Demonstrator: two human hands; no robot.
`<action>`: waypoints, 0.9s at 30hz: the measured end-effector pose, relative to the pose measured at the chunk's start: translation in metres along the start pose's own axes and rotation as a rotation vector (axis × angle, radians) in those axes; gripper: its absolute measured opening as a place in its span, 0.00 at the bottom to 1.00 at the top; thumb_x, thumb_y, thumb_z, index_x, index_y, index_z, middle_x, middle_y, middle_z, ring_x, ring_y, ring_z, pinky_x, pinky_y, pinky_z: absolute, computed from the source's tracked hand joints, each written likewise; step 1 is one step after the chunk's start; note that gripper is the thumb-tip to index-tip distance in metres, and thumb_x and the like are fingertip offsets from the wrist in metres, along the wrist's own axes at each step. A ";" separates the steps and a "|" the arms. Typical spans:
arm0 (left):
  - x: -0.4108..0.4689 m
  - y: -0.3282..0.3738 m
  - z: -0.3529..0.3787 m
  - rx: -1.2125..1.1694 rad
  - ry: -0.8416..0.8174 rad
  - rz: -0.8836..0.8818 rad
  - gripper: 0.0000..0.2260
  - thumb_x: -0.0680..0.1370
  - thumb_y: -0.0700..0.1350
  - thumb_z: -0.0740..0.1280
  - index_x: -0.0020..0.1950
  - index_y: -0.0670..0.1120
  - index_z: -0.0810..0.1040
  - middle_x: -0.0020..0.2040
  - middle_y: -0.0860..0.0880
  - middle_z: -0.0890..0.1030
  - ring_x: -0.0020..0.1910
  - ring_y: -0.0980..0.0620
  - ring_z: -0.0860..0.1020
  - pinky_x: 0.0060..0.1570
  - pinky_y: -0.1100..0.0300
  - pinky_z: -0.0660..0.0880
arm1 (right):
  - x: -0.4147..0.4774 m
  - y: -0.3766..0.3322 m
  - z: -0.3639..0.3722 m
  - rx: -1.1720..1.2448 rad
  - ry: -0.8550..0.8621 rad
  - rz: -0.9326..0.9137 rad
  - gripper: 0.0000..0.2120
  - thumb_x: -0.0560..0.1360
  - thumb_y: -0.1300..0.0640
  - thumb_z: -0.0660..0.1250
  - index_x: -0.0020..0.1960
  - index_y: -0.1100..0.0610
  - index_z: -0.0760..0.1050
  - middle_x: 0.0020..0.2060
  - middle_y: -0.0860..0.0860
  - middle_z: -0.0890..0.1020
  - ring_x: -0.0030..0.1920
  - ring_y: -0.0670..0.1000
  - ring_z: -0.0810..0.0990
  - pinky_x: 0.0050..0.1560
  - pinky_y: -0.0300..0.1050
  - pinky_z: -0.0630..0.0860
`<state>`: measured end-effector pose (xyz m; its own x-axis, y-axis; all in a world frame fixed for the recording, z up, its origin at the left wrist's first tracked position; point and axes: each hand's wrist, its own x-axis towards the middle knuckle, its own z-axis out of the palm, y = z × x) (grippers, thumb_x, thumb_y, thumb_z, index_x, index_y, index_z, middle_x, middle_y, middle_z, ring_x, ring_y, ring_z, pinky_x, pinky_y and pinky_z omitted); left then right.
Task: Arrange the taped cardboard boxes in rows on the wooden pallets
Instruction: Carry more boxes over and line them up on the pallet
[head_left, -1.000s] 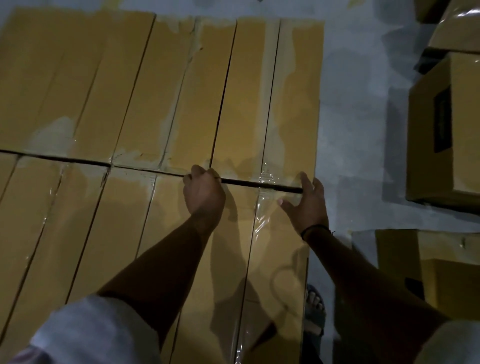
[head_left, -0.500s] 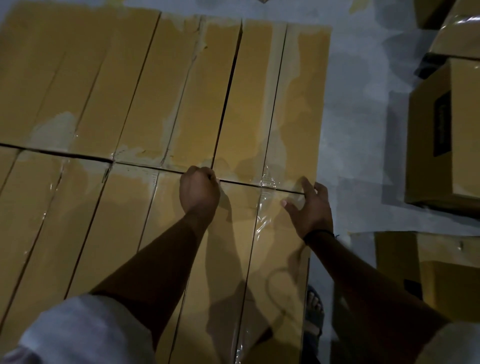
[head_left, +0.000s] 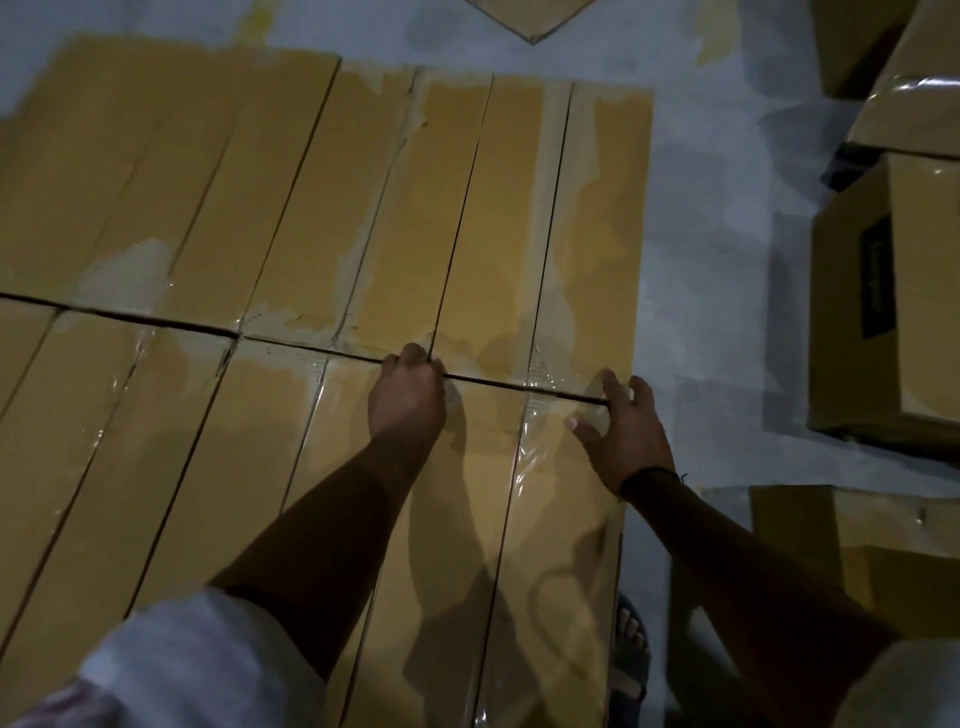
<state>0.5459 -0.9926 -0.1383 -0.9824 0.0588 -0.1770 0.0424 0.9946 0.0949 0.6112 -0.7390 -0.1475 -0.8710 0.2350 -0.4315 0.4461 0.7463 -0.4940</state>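
I note left hand (head_left: 408, 400) fingers curled over the near taped cardboard box's (head_left: 462, 499) far edge; right hand (head_left: 626, 434) rests spread on its corner.

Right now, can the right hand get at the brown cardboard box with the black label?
Probably yes, with a stretch: only grey floor lies between the right hand and the black-labelled brown cardboard box.
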 end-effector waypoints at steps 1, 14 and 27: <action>0.003 0.000 -0.002 0.001 -0.016 0.002 0.11 0.82 0.43 0.64 0.62 0.47 0.82 0.64 0.45 0.76 0.60 0.44 0.75 0.55 0.54 0.78 | 0.000 0.000 -0.002 -0.017 -0.015 -0.004 0.38 0.79 0.44 0.69 0.82 0.50 0.54 0.81 0.56 0.51 0.78 0.62 0.61 0.73 0.53 0.65; -0.137 -0.019 0.013 -0.082 -0.172 0.106 0.39 0.80 0.60 0.67 0.84 0.52 0.50 0.84 0.42 0.41 0.82 0.39 0.47 0.79 0.42 0.54 | -0.110 -0.036 0.070 -0.430 0.044 -0.071 0.44 0.79 0.34 0.56 0.82 0.54 0.40 0.81 0.62 0.40 0.80 0.68 0.42 0.77 0.66 0.47; -0.296 -0.093 0.012 0.044 -0.498 0.234 0.41 0.83 0.54 0.63 0.83 0.51 0.35 0.80 0.45 0.28 0.81 0.35 0.37 0.79 0.42 0.54 | -0.298 -0.027 0.157 -0.286 -0.155 0.324 0.50 0.68 0.19 0.54 0.81 0.38 0.37 0.79 0.54 0.30 0.77 0.72 0.35 0.72 0.77 0.52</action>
<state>0.8349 -1.1014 -0.1065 -0.7417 0.3018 -0.5990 0.2677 0.9520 0.1482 0.8916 -0.9268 -0.1241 -0.6449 0.4047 -0.6483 0.5965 0.7968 -0.0960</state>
